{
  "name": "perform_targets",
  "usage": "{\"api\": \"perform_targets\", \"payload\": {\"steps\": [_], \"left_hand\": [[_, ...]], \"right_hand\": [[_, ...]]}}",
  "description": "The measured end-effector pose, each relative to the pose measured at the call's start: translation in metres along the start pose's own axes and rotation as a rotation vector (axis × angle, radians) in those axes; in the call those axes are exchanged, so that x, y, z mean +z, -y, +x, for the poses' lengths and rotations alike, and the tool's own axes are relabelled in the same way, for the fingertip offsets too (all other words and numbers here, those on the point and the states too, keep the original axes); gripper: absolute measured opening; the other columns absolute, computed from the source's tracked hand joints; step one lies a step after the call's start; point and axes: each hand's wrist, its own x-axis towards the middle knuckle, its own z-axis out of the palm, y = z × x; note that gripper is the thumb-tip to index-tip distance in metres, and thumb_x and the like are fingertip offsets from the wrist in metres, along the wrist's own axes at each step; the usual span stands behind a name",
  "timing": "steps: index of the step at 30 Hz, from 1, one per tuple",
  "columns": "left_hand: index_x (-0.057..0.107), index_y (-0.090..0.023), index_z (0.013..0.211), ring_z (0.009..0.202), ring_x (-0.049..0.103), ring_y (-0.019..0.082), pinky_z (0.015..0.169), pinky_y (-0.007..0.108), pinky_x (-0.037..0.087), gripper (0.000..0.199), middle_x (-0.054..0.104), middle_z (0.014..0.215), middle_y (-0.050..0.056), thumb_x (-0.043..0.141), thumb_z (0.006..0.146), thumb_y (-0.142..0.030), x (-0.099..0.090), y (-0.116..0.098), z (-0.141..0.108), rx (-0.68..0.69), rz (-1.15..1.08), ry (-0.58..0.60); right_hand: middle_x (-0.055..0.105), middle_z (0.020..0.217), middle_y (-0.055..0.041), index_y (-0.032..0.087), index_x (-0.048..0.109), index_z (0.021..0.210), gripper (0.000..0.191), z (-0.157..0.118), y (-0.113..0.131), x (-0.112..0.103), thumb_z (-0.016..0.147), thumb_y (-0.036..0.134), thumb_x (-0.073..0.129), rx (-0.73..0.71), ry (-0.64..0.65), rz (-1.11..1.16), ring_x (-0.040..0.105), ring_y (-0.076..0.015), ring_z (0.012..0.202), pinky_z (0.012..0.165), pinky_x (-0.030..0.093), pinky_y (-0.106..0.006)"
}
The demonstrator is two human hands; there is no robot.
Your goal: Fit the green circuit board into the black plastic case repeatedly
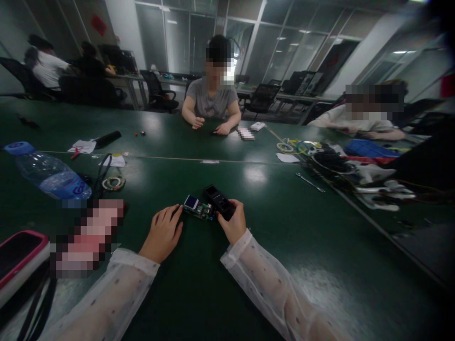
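A small green circuit board (202, 210) with a little square screen at its left end lies on the dark green table (199, 293). Just left of it rests my left hand (165, 232), fingers spread, palm down, fingertips close to the board's screen end. My right hand (233, 221) grips the lower end of a black rectangular device (217, 198), thumb and fingers on either side. The device is tilted, and its upper left part is beside or slightly over the board; whether they touch cannot be seen.
At left are a water bottle (51, 175), a pixelated pink object (94, 234) and a red-rimmed device (21, 260). Cable coils (113, 183) lie behind. A wrench (310, 182) and heaped cables (341, 166) are at right. A person (213, 97) sits opposite, another at far right.
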Motion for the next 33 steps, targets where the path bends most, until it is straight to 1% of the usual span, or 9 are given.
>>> {"api": "perform_targets", "payload": {"steps": [8, 16, 19, 23, 26, 29, 33], "left_hand": [[0.038, -0.021, 0.138, 0.124, 0.042, 0.027, 0.1, 0.048, 0.037, 0.044, 0.047, 0.136, 0.012, 0.037, 0.095, -0.028, 0.002, 0.001, 0.0, 0.006, -0.001, -0.013], [0.038, -0.02, 0.138, 0.124, 0.043, 0.027, 0.101, 0.048, 0.037, 0.044, 0.047, 0.136, 0.011, 0.037, 0.094, -0.028, 0.001, 0.0, 0.0, -0.001, 0.003, -0.009], [0.039, -0.02, 0.138, 0.124, 0.043, 0.027, 0.101, 0.047, 0.037, 0.044, 0.048, 0.135, 0.011, 0.038, 0.094, -0.028, -0.001, -0.001, 0.0, -0.001, 0.002, -0.014], [0.038, -0.02, 0.138, 0.123, 0.043, 0.027, 0.101, 0.046, 0.037, 0.044, 0.048, 0.135, 0.011, 0.038, 0.094, -0.028, 0.0, 0.0, 0.0, 0.004, 0.004, -0.013], [0.038, -0.02, 0.138, 0.123, 0.043, 0.027, 0.1, 0.047, 0.037, 0.044, 0.048, 0.135, 0.012, 0.038, 0.094, -0.028, 0.001, 0.001, -0.001, 0.005, 0.005, -0.015], [0.038, -0.019, 0.138, 0.124, 0.042, 0.027, 0.101, 0.048, 0.037, 0.044, 0.047, 0.136, 0.012, 0.037, 0.095, -0.027, 0.001, 0.001, -0.001, 0.005, 0.003, -0.015], [0.037, -0.02, 0.138, 0.125, 0.042, 0.028, 0.101, 0.048, 0.036, 0.044, 0.046, 0.137, 0.012, 0.037, 0.095, -0.027, 0.001, 0.001, -0.002, 0.009, -0.004, -0.015]], "right_hand": [[0.054, 0.105, -0.0082, 0.019, 0.043, 0.112, 0.053, 0.0, 0.0, 0.001, 0.067, 0.023, 0.071, -0.007, -0.006, -0.006, 0.057, -0.0256, 0.098, 0.087, 0.05, -0.046], [0.053, 0.106, -0.0092, 0.017, 0.042, 0.113, 0.053, -0.002, 0.001, 0.001, 0.068, 0.023, 0.07, -0.004, 0.014, -0.019, 0.057, -0.0256, 0.098, 0.088, 0.05, -0.046], [0.054, 0.106, -0.0101, 0.017, 0.043, 0.113, 0.052, -0.001, 0.004, 0.0, 0.069, 0.025, 0.07, 0.001, -0.015, 0.006, 0.057, -0.0261, 0.099, 0.088, 0.049, -0.047], [0.055, 0.109, -0.0118, 0.017, 0.042, 0.118, 0.051, 0.0, 0.011, -0.003, 0.075, 0.03, 0.067, 0.032, -0.094, 0.078, 0.06, -0.0253, 0.096, 0.086, 0.051, -0.047], [0.053, 0.116, -0.0125, 0.019, 0.041, 0.123, 0.053, -0.002, 0.018, -0.006, 0.078, 0.032, 0.065, -0.035, -0.123, 0.154, 0.058, -0.0253, 0.104, 0.09, 0.05, -0.047], [0.051, 0.121, -0.0118, 0.021, 0.039, 0.127, 0.053, -0.005, 0.026, -0.008, 0.08, 0.033, 0.063, -0.131, -0.05, 0.189, 0.055, -0.0253, 0.111, 0.095, 0.049, -0.047], [0.052, 0.119, -0.0106, 0.022, 0.039, 0.128, 0.053, -0.009, 0.033, -0.008, 0.081, 0.029, 0.062, -0.212, 0.076, 0.155, 0.056, -0.0249, 0.11, 0.096, 0.049, -0.047]]}}
